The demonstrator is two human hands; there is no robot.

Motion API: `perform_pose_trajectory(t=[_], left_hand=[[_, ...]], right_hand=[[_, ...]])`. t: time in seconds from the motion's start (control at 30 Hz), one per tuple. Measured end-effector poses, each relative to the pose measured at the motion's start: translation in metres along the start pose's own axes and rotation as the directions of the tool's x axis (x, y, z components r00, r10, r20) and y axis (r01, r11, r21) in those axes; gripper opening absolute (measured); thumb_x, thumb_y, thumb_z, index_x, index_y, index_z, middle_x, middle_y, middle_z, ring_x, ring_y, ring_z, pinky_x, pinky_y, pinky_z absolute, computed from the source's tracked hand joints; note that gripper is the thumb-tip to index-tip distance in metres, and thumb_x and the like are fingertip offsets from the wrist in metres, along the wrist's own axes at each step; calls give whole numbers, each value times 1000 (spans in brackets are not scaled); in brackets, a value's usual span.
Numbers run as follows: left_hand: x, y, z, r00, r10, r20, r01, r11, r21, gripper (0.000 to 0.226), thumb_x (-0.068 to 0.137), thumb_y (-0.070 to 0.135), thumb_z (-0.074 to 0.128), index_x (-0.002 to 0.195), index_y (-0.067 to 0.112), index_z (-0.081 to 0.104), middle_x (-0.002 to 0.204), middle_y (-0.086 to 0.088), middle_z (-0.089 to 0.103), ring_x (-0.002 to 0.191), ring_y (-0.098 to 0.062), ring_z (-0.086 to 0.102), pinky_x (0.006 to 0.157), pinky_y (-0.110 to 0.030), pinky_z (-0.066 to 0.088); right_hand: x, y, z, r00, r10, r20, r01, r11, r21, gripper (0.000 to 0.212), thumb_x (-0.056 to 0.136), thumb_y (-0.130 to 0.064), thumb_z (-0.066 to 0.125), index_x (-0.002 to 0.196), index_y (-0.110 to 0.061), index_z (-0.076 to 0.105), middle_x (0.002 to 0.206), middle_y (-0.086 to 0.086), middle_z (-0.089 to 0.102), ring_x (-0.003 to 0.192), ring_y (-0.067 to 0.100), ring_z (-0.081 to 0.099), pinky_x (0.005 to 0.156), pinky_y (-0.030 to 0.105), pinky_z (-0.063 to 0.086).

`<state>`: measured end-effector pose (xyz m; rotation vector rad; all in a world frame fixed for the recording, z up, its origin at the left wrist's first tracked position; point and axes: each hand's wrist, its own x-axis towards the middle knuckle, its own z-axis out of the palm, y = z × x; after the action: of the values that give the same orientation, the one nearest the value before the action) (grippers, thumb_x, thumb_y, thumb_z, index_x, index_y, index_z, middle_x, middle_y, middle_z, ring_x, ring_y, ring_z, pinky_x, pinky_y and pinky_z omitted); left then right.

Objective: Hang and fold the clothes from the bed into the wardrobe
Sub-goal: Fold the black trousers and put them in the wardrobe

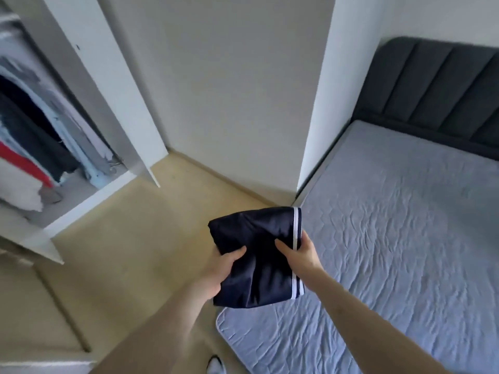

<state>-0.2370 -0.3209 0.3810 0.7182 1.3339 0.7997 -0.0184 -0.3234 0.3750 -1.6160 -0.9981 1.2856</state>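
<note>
A folded dark navy garment (256,238) with a white stripe along its right edge is held in the air over the corner of the bed (391,252). My left hand (220,268) grips its left side, thumb on top. My right hand (298,255) grips its right side by the stripe, thumb pressed into the cloth. The open wardrobe (81,203) stands at the left, with several hung clothes (40,136) inside.
The bed has a grey-blue quilted cover and a dark padded headboard (437,90). A white wardrobe door (102,85) stands open at the left. Beige floor (135,252) lies between wardrobe and bed. A white wall pillar (324,103) rises beside the bed.
</note>
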Motion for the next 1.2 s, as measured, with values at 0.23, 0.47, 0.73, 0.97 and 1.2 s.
perform_pose_trajectory(t=[0.23, 0.47, 0.73, 0.97, 1.2], left_hand=[[16, 99, -151, 942, 170, -288, -192, 980, -48, 48, 82, 28, 83, 121, 28, 55, 115, 1, 73, 105, -22, 71, 85, -41, 58], [27, 211, -325, 866, 298, -402, -314, 949, 29, 67, 68, 36, 81, 129, 21, 57, 117, 0, 74, 103, -23, 73, 91, -48, 59], [22, 327, -471, 788, 393, -474, -397, 913, 98, 71, 72, 32, 79, 138, 21, 54, 121, 0, 71, 105, -25, 70, 93, -47, 58], [48, 403, -554, 729, 421, -540, -426, 896, 123, 84, 66, 33, 77, 145, 19, 49, 126, -3, 68, 108, -26, 68, 97, -45, 56], [112, 477, -629, 645, 417, -641, -471, 877, 97, 60, 83, 18, 79, 136, 15, 51, 115, -4, 70, 99, -26, 71, 78, -37, 59]], right_hand=[[57, -113, 151, 962, -175, 209, 181, 983, -8, 36, 81, -35, 81, 110, -44, 63, 102, -19, 75, 96, 5, 72, 89, 36, 59], [92, -226, 332, 903, -239, 357, 228, 971, 72, 38, 82, -37, 81, 113, -45, 61, 102, -19, 75, 97, 8, 73, 83, 31, 60], [123, -334, 495, 833, -317, 454, 283, 948, 145, 40, 87, -22, 79, 123, -25, 61, 113, -4, 74, 104, 18, 72, 98, 44, 58], [172, -406, 595, 767, -348, 540, 322, 936, 146, 46, 89, -19, 78, 131, -19, 58, 121, 1, 71, 111, 24, 69, 102, 47, 55], [250, -474, 686, 692, -386, 610, 351, 918, 184, 46, 90, -16, 78, 131, -18, 58, 119, 2, 72, 108, 24, 70, 102, 48, 56]])
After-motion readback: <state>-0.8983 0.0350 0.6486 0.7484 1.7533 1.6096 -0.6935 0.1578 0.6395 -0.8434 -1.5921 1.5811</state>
